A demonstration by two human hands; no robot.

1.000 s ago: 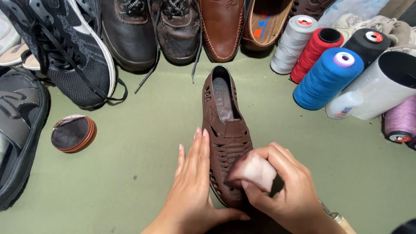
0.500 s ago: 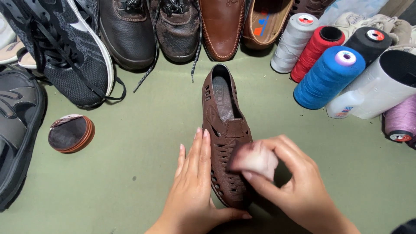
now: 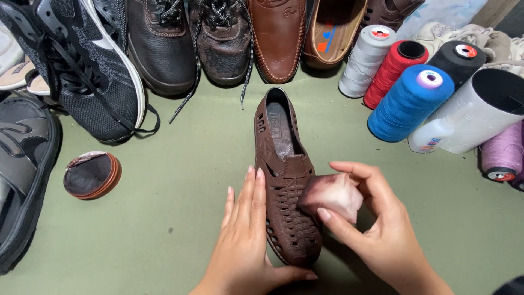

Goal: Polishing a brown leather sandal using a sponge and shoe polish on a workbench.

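Head view looks straight down on my two hands working over a brown perforated shoe (image 3: 284, 180) that lies flat on the olive-green tabletop (image 3: 180, 207), toe toward me and heel opening away. My left hand (image 3: 248, 240) lies along the shoe's left side, fingers (image 3: 252, 191) straight and pressed together against its edge, thumb hooked under the toe end. My right hand (image 3: 376, 229) is on the other side, its fingers pinching a stained, pale sponge (image 3: 332, 195) whose darkened corner touches the woven upper of the shoe. Well apart to the left I see a small round tin (image 3: 91, 175) with a dark inside, lying tilted on the tabletop. Along the far edge stands a row of other footwear: a black mesh sneaker (image 3: 93, 71), two dark lace-up shoes (image 3: 185, 38), and a tan loafer (image 3: 278, 35). A black sandal (image 3: 24, 164) sits at the left border. To the right of the shoe, thread cones lie clustered: a white one (image 3: 364, 63), a red one (image 3: 394, 76), a blue one (image 3: 408, 104), and beside that a white plastic bottle (image 3: 469, 123) on its side.
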